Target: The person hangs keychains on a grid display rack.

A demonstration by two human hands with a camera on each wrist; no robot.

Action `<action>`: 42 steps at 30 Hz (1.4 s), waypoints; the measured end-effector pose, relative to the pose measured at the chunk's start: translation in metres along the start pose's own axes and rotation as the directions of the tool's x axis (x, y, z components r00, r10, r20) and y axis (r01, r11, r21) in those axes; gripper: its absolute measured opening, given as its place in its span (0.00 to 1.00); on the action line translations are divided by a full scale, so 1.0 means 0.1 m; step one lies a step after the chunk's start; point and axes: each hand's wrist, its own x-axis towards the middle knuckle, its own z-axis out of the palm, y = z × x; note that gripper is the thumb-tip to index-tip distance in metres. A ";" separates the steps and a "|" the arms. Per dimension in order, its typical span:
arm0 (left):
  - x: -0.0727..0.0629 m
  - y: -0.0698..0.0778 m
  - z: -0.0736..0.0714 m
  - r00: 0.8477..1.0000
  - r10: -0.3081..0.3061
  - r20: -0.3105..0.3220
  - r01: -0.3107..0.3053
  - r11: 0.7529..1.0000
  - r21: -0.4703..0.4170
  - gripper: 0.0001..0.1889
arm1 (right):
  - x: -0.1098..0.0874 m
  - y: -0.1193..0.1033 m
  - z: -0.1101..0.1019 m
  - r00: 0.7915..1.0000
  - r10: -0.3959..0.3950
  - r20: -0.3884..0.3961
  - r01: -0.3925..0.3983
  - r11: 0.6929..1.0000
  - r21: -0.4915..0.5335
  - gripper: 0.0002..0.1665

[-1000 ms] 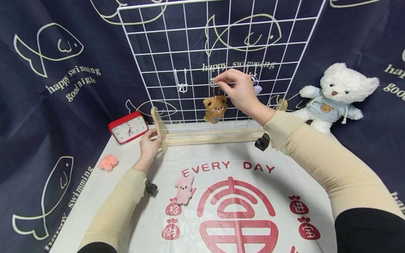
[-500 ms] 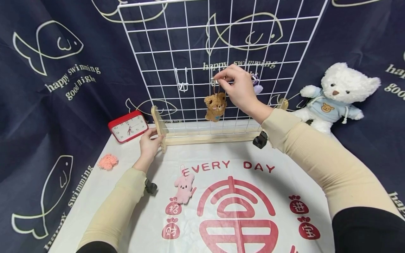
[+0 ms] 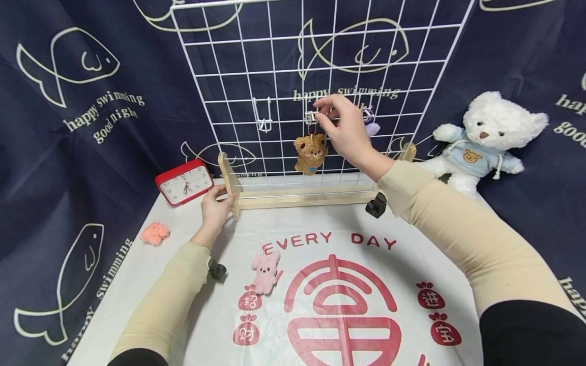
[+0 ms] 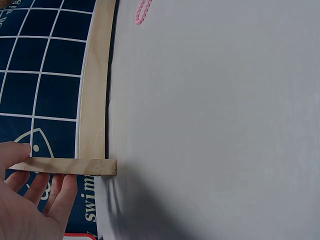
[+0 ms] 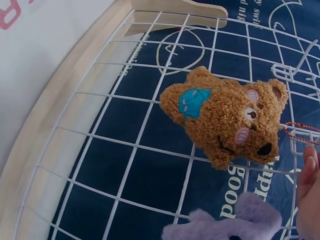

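A brown plush bear keychain (image 3: 311, 154) hangs by its red bead chain (image 5: 300, 125) from a white hook (image 3: 311, 118) on the wire grid. My right hand (image 3: 349, 127) is right beside that hook, thumb and forefinger parted, and the chain no longer runs between them. In the right wrist view, the bear (image 5: 225, 117) lies across the wires and my fingertips (image 5: 310, 156) show at the right edge. At the grid's left end, my left hand (image 3: 216, 209) grips the wooden side foot (image 3: 230, 184), thumb on one face and fingers on the other (image 4: 62, 166).
A second white hook (image 3: 263, 122) is left of the bear; a purple plush (image 5: 225, 225) hangs right of it. On the table lie a pink plush keychain (image 3: 265, 273) and coral yarn (image 3: 154, 233). A red clock (image 3: 185, 183) and white teddy (image 3: 485, 137) flank the grid.
My right thumb and forefinger have spread and drawn slightly right, letting go of the bear's chain. The bear now hangs from the hook. My left hand keeps its grip on the wooden foot.
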 end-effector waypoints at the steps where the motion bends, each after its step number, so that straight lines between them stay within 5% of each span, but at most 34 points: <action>1: 0.00 0.00 0.00 1.000 0.001 0.000 -0.001 1.000 0.001 0.19 | -0.01 0.00 0.00 1.000 0.007 -0.004 -0.007 1.000 0.019 0.11; 9: 0.00 0.01 0.00 1.000 0.005 -0.003 -0.005 1.000 0.017 0.19 | -0.17 0.02 -0.01 0.999 0.034 -0.006 -0.032 0.970 0.241 0.11; 22: 0.02 -0.02 0.00 1.000 0.001 -0.006 -0.001 1.000 0.009 0.19 | -0.49 0.05 0.06 1.000 -0.025 0.008 0.019 0.907 0.422 0.08; 36: 0.01 -0.02 0.01 1.000 0.014 -0.011 -0.014 1.000 0.015 0.18 | -0.92 0.09 0.32 0.992 -0.007 0.128 -0.042 0.926 0.376 0.10; 42: 0.01 -0.03 0.02 1.000 0.019 -0.016 -0.019 1.000 0.007 0.18 | -1.09 0.10 0.48 0.970 0.052 0.237 -0.131 0.934 0.333 0.11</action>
